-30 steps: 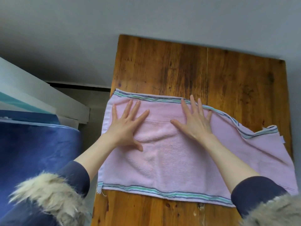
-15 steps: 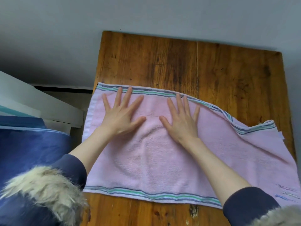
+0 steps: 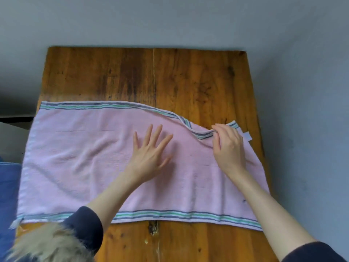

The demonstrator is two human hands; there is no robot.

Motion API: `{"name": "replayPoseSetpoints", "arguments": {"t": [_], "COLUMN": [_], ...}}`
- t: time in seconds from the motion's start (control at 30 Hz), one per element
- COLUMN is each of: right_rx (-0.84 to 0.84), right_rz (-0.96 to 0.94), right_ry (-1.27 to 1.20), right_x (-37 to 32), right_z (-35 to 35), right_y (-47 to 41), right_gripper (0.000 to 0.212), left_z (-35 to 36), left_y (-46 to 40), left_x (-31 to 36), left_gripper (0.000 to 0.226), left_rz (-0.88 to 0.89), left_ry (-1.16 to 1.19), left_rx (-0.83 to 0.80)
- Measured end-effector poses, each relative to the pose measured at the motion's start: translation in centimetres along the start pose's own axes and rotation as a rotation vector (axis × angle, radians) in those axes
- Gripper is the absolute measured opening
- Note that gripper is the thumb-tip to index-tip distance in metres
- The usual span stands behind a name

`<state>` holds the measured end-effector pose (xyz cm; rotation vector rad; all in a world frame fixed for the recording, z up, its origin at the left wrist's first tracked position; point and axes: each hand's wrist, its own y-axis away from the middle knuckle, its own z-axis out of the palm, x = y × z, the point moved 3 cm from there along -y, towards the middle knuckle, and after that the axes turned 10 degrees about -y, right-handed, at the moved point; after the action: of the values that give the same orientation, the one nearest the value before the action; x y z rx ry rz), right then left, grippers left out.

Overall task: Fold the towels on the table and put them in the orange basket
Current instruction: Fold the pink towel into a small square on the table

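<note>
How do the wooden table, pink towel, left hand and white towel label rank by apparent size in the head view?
1. wooden table, though the towel covers much of it
2. pink towel
3. left hand
4. white towel label

Table and towel look close in visible area; that ranking is unsure.

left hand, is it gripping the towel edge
No, the left hand lies flat with spread fingers on the towel; the right hand pinches the edge.

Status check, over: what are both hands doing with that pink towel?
Left hand flat on pink towel. Right hand pinching its rumpled far right edge. Nothing in the way on the table.
</note>
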<state>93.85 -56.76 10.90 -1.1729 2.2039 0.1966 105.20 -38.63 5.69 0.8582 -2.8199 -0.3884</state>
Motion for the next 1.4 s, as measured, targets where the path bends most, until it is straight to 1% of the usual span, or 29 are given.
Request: {"name": "replayPoseSetpoints", "arguments": {"t": [0.07, 0.17, 0.23, 0.27, 0.3, 0.33, 0.4, 0.43, 0.5, 0.53, 0.57, 0.63, 0.67, 0.7, 0.8, 0.83, 0.9, 0.97, 1.03, 1.07, 1.1, 1.17, 1.2, 1.23, 1.3, 1.4], "right_rx": [0.019, -0.004, -0.125, -0.187, -0.219, -0.214, -0.107, -0.034, 0.045, 0.033, -0.03, -0.197, -0.243, -0.239, -0.119, -0.111, -0.179, -0.254, -0.307, -0.333, -0.354, -0.367, -0.359, -0.344, -0.287, -0.113], "right_rz": [0.118, 0.376, 0.526, 0.562, 0.56, 0.537, 0.466, 0.397, 0.223, 0.135, 0.073, 0.073, 0.11, 0.157, 0.341, 0.413, 0.571, 0.691, 0.762, 0.768, 0.75, 0.667, 0.621, 0.577, 0.536, 0.598], "right_ry": [0.02, 0.052, 0.042, 0.02, -0.007, -0.033, -0.057, -0.031, 0.032, 0.04, 0.022, -0.058, -0.104, -0.151, -0.275, -0.314, -0.422, -0.488, -0.519, -0.528, -0.525, -0.473, -0.427, -0.373, -0.29, -0.262], "right_x": [3.6, 8.2, 10.5, 11.3, 11.8, 11.8, 11.3, 10.9, 9.5, 8.8, 8.4, 8.3, 8.6, 9.0, 10.1, 10.4, 10.8, 11.0, 11.2, 11.2, 11.2, 11.2, 11.3, 11.5, 12.3, 14.6], "right_z": [-2.3, -3.8, -3.8, -3.5, -3.3, -3.2, -3.7, -4.2, -4.7, -4.6, -4.2, -3.2, -2.9, -2.9, -3.4, -3.4, -3.0, -2.6, -2.4, -2.4, -2.4, -2.6, -2.8, -3.1, -3.9, -5.4], "right_y": [0.1, 0.2, 0.4, 0.5, 0.5, 0.5, 0.2, 0.2, 0.5, 1.0, 1.5, 2.5, 2.8, 2.8, 1.6, 1.2, 0.4, -0.3, -0.8, -1.0, -1.3, -2.0, -2.4, -3.0, -4.3, -6.3], "right_gripper": [0.025, 0.029, 0.037, 0.037, 0.033, 0.025, 0.013, 0.013, 0.015, 0.014, 0.013, 0.018, 0.023, 0.025, 0.019, 0.023, 0.045, 0.064, 0.071, 0.067, 0.057, 0.029, 0.017, 0.011, 0.01, 0.01], "left_z": [0.2, 0.5, 0.6, 0.6, 0.5, 0.4, 0.1, 0.0, 0.0, 0.1, 0.3, 0.7, 0.8, 0.8, 0.7, 0.6, 0.5, 0.4, 0.3, 0.1, 0.0, -0.4, -0.6, -0.8, -1.0, -1.4], "left_y": [-1.1, -2.7, -3.7, -4.3, -4.7, -5.2, -5.9, -6.1, -6.2, -6.1, -6.0, -5.7, -5.6, -5.7, -6.0, -6.0, -6.0, -5.9, -6.0, -6.2, -6.4, -7.0, -7.3, -7.6, -8.1, -8.5], "left_x": [3.1, 6.3, 8.0, 8.6, 9.0, 9.2, 9.5, 9.6, 9.8, 9.9, 10.0, 10.1, 10.2, 10.2, 10.3, 10.3, 10.4, 10.5, 10.6, 10.7, 10.8, 11.0, 11.1, 11.3, 11.6, 12.2], "left_gripper": [0.063, 0.067, 0.069, 0.071, 0.072, 0.073, 0.074, 0.074, 0.074, 0.075, 0.075, 0.076, 0.076, 0.076, 0.078, 0.078, 0.078, 0.077, 0.077, 0.076, 0.076, 0.074, 0.072, 0.071, 0.07, 0.073], "left_rz": [0.03, 0.057, 0.068, 0.066, 0.057, 0.043, 0.015, 0.005, -0.012, -0.019, -0.026, -0.032, -0.034, -0.036, -0.043, -0.044, -0.05, -0.056, -0.06, -0.059, -0.056, -0.044, -0.034, -0.023, 0.001, 0.027], "left_ry": [-0.022, -0.052, -0.058, -0.053, -0.042, -0.03, -0.013, -0.009, -0.014, -0.022, -0.036, -0.082, -0.094, -0.095, -0.099, -0.103, -0.097, -0.082, -0.082, -0.08, -0.077, -0.074, -0.073, -0.069, -0.06, -0.054], "left_rx": [-0.014, -0.022, -0.021, -0.022, -0.024, -0.025, -0.024, -0.023, -0.032, -0.048, -0.069, -0.104, -0.114, -0.123, -0.139, -0.139, -0.126, -0.111, -0.089, -0.08, -0.072, -0.058, -0.05, -0.045, -0.039, -0.006]}}
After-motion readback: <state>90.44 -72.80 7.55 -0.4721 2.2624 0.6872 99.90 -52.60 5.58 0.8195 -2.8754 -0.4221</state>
